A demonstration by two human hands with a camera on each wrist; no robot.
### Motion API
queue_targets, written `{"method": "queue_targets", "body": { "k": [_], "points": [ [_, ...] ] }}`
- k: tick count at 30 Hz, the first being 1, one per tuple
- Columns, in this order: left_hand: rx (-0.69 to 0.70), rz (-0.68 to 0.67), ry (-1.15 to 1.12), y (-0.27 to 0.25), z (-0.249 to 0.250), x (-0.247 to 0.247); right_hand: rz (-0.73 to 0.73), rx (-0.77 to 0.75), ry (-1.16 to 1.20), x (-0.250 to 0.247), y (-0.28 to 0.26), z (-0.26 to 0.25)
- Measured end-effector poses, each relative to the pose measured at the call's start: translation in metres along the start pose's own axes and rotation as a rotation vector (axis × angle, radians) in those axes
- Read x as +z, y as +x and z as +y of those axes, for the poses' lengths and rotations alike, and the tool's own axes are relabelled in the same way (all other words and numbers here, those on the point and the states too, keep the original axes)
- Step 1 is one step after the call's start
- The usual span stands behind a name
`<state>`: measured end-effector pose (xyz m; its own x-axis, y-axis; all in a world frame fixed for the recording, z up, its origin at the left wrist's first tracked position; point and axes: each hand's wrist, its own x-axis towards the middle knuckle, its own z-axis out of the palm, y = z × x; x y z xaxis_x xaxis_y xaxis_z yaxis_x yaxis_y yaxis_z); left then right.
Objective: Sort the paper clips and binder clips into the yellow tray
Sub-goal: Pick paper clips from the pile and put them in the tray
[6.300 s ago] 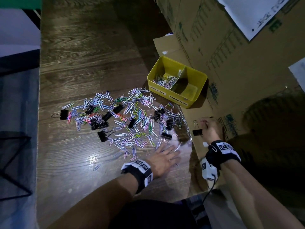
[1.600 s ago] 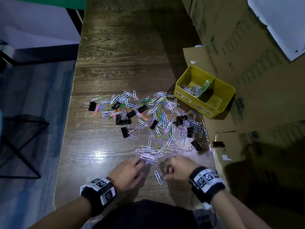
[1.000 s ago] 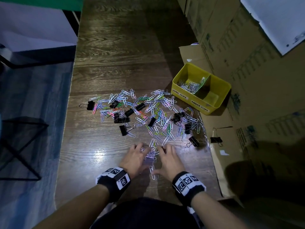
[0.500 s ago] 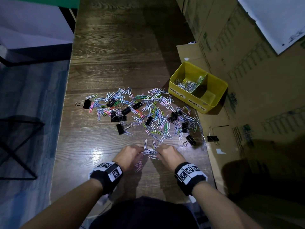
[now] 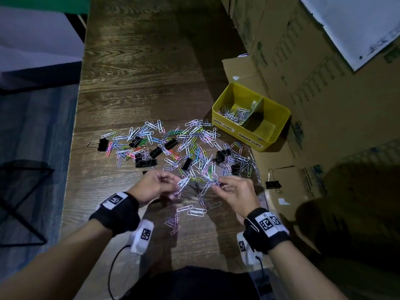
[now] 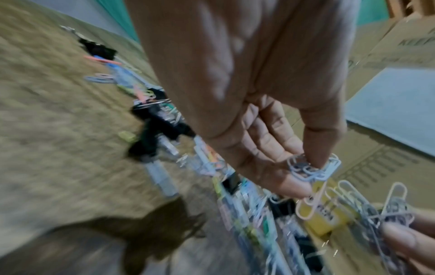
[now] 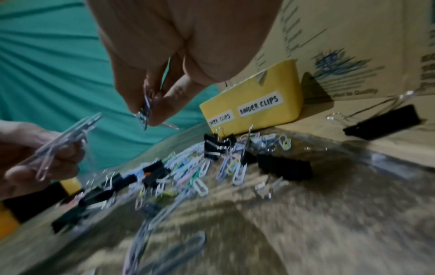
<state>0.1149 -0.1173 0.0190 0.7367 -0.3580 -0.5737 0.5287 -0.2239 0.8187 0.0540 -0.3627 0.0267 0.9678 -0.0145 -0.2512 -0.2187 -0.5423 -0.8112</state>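
Paper clips (image 5: 190, 146), far too many to count, lie scattered in a coloured spread across the wooden table (image 5: 138, 79), with roughly ten black binder clips (image 5: 145, 163) mixed among them. One more binder clip (image 5: 273, 184) sits apart on the flattened cardboard (image 5: 281, 161) to the right of the spread. A few loose paper clips lie nearer the person, below the hands.

The yellow tray (image 5: 225, 126) stands at the far right edge of the spread, against the cardboard boxes (image 5: 324, 87). It has two compartments: the left one, labelled for paper clips, holds a small heap of them; the right one, labelled for binder clips, looks empty, though its floor is partly in shadow.

The left hand (image 5: 151, 186) is raised above the table, thumb and fingers pinching a small bunch of pale paper clips (image 6: 310, 169). The right hand (image 5: 234, 191), just beside it, pinches another bunch (image 7: 146, 109) between thumb and fingertips.
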Motion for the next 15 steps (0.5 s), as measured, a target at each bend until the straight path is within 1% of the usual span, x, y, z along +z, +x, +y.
{"method": "queue_targets", "body": {
  "k": [3, 6, 9, 12, 15],
  "points": [
    [0.064, -0.054, -0.030, 0.013, 0.046, 0.005, 0.143, -0.048, 0.033, -0.021, 0.009, -0.005],
    [0.140, -0.080, -0.094, 0.037, 0.094, 0.018, 0.288, -0.158, 0.146, -0.042, 0.021, -0.013],
    [0.229, -0.085, -0.112, 0.069, 0.140, 0.035, 0.376, -0.199, 0.205, -0.064, 0.037, -0.022],
    [0.252, -0.039, -0.014, 0.112, 0.173, 0.053, 0.417, -0.212, 0.294, -0.083, 0.056, -0.031],
    [0.246, 0.063, 0.146, 0.154, 0.186, 0.073, 0.442, -0.236, 0.375, -0.097, 0.078, -0.042]
  ]
}}
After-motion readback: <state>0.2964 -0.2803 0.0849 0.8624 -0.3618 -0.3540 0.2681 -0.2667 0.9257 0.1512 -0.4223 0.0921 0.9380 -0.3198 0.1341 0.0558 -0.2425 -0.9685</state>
